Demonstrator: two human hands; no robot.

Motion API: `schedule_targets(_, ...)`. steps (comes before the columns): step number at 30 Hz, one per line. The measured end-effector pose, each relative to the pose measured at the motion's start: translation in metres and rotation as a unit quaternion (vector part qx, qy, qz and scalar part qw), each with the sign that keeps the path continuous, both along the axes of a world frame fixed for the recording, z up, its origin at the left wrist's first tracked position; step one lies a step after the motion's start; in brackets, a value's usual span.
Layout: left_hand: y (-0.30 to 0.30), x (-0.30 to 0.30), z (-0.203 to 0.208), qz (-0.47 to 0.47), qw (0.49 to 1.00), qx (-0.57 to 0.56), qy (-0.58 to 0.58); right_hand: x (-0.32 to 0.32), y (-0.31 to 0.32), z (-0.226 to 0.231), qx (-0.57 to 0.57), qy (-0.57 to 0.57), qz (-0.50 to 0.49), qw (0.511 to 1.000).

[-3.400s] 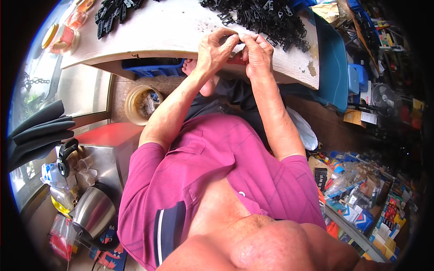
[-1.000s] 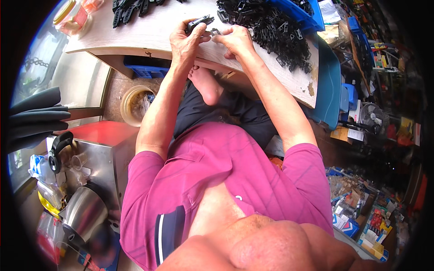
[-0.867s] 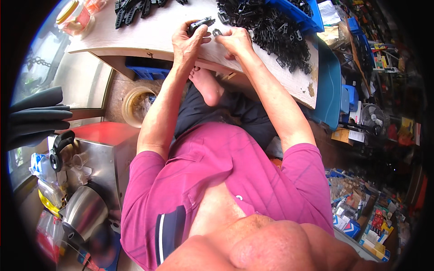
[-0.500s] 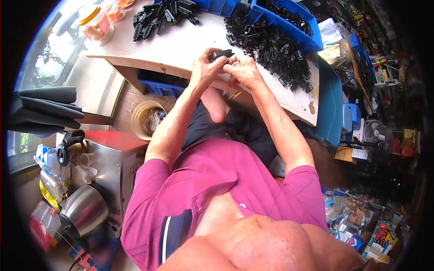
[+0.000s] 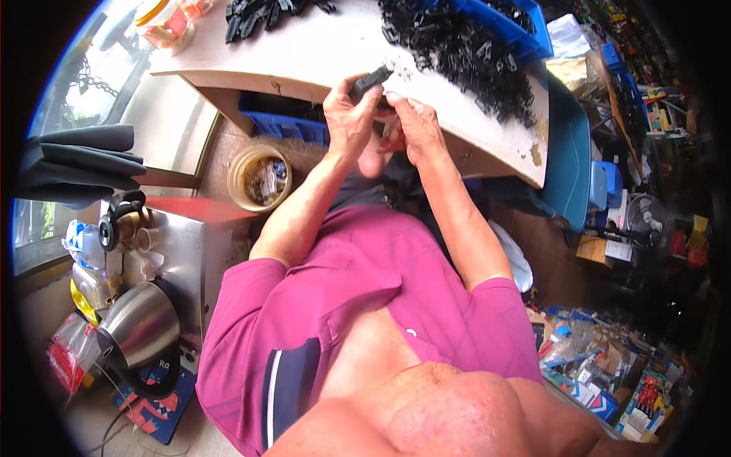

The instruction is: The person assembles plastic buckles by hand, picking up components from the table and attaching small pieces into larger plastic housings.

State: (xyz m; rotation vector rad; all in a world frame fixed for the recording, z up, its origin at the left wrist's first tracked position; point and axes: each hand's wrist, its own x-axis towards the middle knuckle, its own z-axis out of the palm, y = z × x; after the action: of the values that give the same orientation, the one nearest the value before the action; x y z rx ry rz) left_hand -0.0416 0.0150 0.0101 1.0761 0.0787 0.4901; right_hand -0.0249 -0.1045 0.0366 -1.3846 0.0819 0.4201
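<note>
At the front edge of the white table (image 5: 320,53), my left hand (image 5: 349,122) is closed round a black plastic part (image 5: 371,82), which points up and to the right between thumb and fingers. My right hand (image 5: 419,133) is just beside it. Its thumb and fingertips are bent together close to the part's lower side; whatever they pinch is too small to make out. Beyond my right hand spreads a large heap of small black plastic pieces (image 5: 464,65). A smaller pile of longer black pieces (image 5: 263,19) lies at the far left of the table.
A blue bin (image 5: 539,42) with black pieces stands behind the heap. Below the table are a blue crate (image 5: 285,128) and a round tub (image 5: 237,179) with scraps. A clear jar (image 5: 164,30) stands at the far left, and a steel kettle (image 5: 141,324) stands at the lower left.
My hands have drawn slightly apart, and the right has come down a little. The black part shows more fully in my left hand. The whole view has shifted, with the table higher in it.
</note>
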Motion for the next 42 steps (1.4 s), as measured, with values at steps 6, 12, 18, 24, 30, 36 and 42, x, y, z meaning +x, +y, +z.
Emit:
schedule_targets(6,-0.002,-0.017,-0.003,-0.050,0.998,-0.025,0.010,-0.013,-0.015,-0.017,0.106,-0.043,-0.063,0.991)
schedule_targets(12,0.004,-0.040,-0.009,-0.112,0.988,0.066,0.083,-0.017,-0.032,-0.004,0.101,-0.106,-0.065,0.987)
schedule_targets(18,-0.005,-0.048,-0.002,-0.158,0.960,0.199,0.119,-0.031,-0.037,-0.003,0.069,-0.117,-0.033,0.990)
schedule_targets(24,-0.004,-0.046,-0.009,-0.172,0.939,0.274,0.118,-0.032,-0.043,-0.016,0.066,-0.124,-0.033,0.990)
schedule_targets(30,-0.005,-0.046,-0.011,-0.170,0.932,0.300,0.109,-0.033,-0.046,-0.024,0.083,-0.135,-0.035,0.987)
schedule_targets(36,-0.012,-0.052,0.000,-0.177,0.913,0.347,0.124,-0.038,-0.049,-0.030,0.090,-0.131,-0.056,0.986)
schedule_targets(42,-0.013,-0.045,-0.008,-0.205,0.930,0.270,0.145,-0.042,-0.052,-0.033,0.058,-0.091,-0.056,0.993)
